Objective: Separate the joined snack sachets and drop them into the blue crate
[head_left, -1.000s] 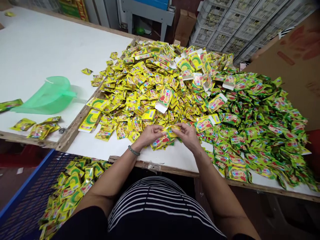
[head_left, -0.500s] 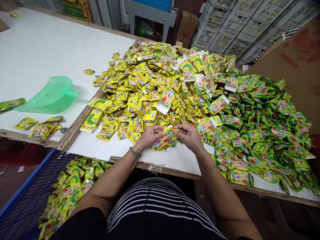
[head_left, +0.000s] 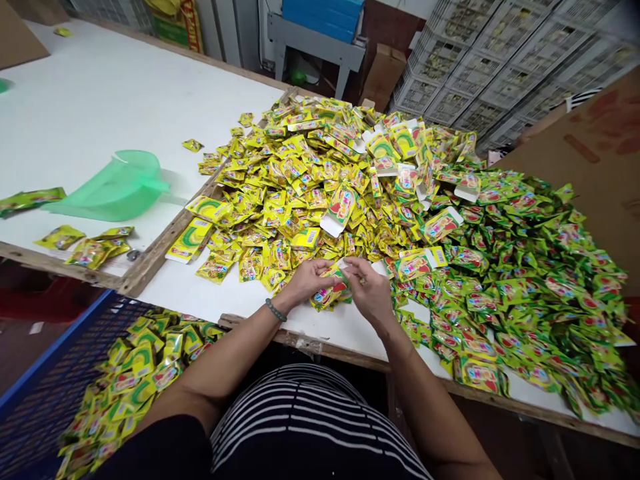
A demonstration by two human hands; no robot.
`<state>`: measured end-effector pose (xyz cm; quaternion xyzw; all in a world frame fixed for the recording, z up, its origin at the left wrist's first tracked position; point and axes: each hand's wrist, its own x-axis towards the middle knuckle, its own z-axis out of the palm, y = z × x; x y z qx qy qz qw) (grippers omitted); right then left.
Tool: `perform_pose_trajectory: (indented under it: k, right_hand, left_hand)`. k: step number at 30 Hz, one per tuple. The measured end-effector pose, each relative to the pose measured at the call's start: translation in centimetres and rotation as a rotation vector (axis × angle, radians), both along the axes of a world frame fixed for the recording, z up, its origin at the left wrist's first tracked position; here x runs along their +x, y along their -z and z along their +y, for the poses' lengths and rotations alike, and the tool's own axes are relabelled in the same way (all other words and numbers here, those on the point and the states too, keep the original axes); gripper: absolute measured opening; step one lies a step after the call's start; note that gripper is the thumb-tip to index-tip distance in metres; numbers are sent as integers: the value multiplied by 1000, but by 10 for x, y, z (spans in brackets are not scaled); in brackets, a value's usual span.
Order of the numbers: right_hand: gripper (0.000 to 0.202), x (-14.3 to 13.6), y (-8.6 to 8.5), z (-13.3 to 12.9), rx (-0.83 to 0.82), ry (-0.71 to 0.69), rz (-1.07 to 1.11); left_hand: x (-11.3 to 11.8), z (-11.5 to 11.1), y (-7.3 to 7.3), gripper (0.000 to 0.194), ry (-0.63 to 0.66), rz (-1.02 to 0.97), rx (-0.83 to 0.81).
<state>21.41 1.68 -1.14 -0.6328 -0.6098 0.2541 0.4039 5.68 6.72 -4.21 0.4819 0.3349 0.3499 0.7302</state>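
At the near edge of the table, a small yellow candy box (head_left: 330, 295) with a red print is between my two hands. My left hand (head_left: 309, 279) grips its left side, thumb across the front. My right hand (head_left: 369, 288) pinches at the top right, where a bit of white flap shows; the fingers partly hide it. Just beyond lies a heap of yellow candy packets (head_left: 280, 200). Other small cartons rest on it, such as an open-ended box (head_left: 340, 208) and a box with a barcode end (head_left: 416, 264).
Green candy packets (head_left: 535, 267) are heaped on the right. On the left are a translucent green scoop (head_left: 113, 190) and a wooden divider strip (head_left: 165, 250). A blue crate (head_left: 55, 373) with filled boxes stands below the left edge. Stacked grey crates (head_left: 465, 60) and cardboard (head_left: 595, 160) stand behind.
My right hand has turned inward and moved closer to my left, its fingers now over the box's top. The white flap shows less. The whole view has shifted slightly.
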Motion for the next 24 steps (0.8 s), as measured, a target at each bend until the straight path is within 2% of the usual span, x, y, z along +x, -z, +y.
perform_pose_trajectory:
  k: [4,8,12,14,17,19,22,24]
  right_hand:
    - [39,-6,-4,0,-83,-18,-42]
    - [40,-7,2,1,-40,-31,-13]
    - [31,-5,14,0,190,209,139]
    - [30,-7,21,-1,159,208,263]
    - [28,-10,29,-4,-9,45,473]
    - [27,-11,31,-5,-61,7,480]
    - [29,-7,30,-4,-29,107,464]
    - [29,-3,28,-2,9,181,552]
  left_hand:
    - [-1,-2,-1,36,-5,28,50]
    - [0,-6,-3,50,-81,29,43]
    - [4,-7,-6,57,-191,-151,-12]
    - [4,-6,-7,51,-180,-191,-13]
    - [3,-6,-7,43,-125,-180,-30]
    - [2,-6,-6,42,-92,-170,-56]
    - [2,-8,-6,48,-38,-190,-64]
    - [3,-8,-6,54,-25,-204,-39]
